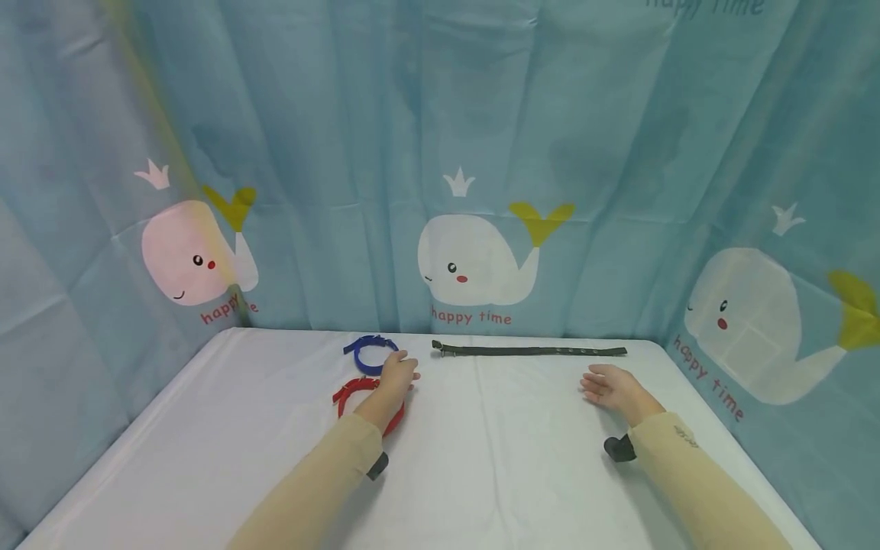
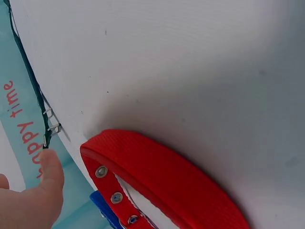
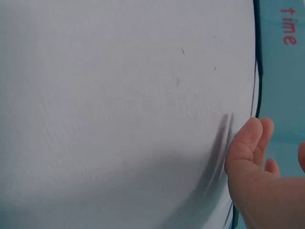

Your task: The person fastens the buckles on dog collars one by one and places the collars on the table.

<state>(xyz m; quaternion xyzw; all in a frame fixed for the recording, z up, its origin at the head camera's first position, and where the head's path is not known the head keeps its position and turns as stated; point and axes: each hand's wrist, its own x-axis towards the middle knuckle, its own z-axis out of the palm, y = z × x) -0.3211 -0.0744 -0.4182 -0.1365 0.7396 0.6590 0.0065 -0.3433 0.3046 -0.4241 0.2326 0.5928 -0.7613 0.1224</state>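
Observation:
In the head view a dark green collar (image 1: 529, 351) lies stretched out straight along the far side of the table, its buckle at the left end. My left hand (image 1: 397, 380) hovers over the right side of a red collar (image 1: 347, 405) and holds nothing. That red collar (image 2: 162, 176) is buckled into a ring and fills the lower part of the left wrist view, with metal eyelets showing. Just behind it a blue collar (image 1: 357, 359) also forms a ring. Toward the right, my right hand (image 1: 614, 388) is above the table, fingers relaxed, below the green collar's right end.
A white table (image 1: 509, 458) carries the collars. Behind and beside it hangs a light blue curtain (image 1: 357, 191) printed with whales, coming close to the table's far edge. Dark straps with small devices sit on both wrists under beige sleeves (image 1: 694, 473).

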